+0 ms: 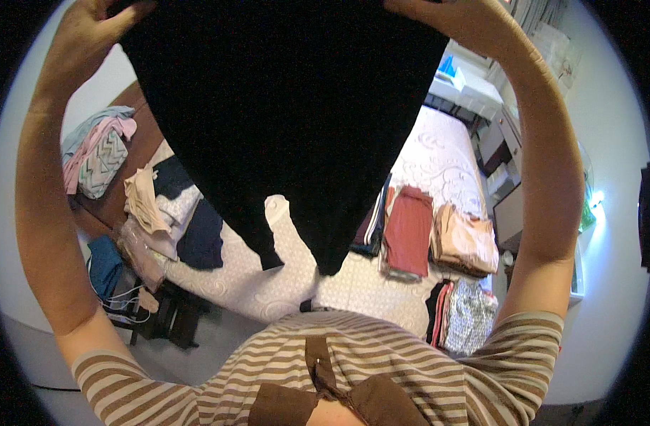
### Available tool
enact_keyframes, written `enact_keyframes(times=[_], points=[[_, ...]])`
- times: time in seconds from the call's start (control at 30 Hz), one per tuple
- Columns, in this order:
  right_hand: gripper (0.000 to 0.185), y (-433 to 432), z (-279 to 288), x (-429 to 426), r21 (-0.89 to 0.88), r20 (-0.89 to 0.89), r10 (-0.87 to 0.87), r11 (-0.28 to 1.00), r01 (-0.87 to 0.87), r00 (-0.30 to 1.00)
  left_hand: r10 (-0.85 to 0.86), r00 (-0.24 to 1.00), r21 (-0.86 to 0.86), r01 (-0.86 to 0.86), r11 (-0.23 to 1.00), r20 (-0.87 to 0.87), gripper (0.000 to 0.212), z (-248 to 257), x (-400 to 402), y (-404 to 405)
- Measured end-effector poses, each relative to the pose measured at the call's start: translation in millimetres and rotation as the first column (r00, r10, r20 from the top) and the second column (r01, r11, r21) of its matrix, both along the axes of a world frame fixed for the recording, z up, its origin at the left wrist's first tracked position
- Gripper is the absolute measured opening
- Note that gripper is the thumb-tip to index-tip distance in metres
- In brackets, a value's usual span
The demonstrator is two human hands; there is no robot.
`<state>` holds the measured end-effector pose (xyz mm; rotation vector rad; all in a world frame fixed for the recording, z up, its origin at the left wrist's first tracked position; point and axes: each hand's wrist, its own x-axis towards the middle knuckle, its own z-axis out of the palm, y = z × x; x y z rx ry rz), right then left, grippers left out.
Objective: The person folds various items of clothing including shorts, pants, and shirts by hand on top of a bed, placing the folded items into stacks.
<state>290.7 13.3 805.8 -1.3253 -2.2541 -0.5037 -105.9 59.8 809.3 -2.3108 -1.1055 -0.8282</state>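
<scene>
A pair of black trousers (293, 106) hangs in front of me, stretched wide at the top, its two legs tapering down over the bed. At the upper left, my left hand (114, 18) grips one upper corner of the cloth. My right hand (423, 13) pinches the opposite corner; its fingertips are partly hidden at the frame's top edge. Both arms are raised and spread apart. Beneath the trouser legs lies a pale patterned mattress (357, 287).
Folded stacks lie at right: a rust-red garment (408, 229), peach clothes (466, 239) and a grey patterned pile (470, 319). At left are loose clothes (149, 205), a zigzag-patterned cushion or bundle (102, 165) on the wooden headboard (138, 125), and a dark stool (181, 319).
</scene>
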Motion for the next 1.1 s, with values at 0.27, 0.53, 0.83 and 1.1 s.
enact_keyframes(times=[0.27, 0.53, 0.83, 1.1], points=[[0.014, 17.9, -6.5, -8.5, 0.337, 0.151, 0.13, 0.925, -0.175, 0.98, 0.025, 0.994, 0.649, -0.086, 0.756, 0.103, 0.016, -33.4, 86.0, -27.7], [0.019, 38.7, -88.0, 4.6, 0.531, -0.236, 0.538, 0.769, -0.357, 0.809, -0.343, 0.549, 0.337, 0.117, 0.934, 0.762, 0.019, -115.6, 81.0, -17.8], [0.032, -70.6, -198.1, -35.7, 0.835, -0.462, 0.747, 0.548, -0.049, 0.477, -0.767, 0.562, 0.786, 0.304, 0.538, 0.308, 0.058, -210.3, 60.4, -131.2], [0.048, -67.3, -192.9, -26.5, 0.781, -0.591, 0.701, 0.621, 0.066, 0.399, -0.795, 0.389, 0.807, 0.185, 0.562, 0.465, 0.047, -211.2, 73.1, -100.7]])
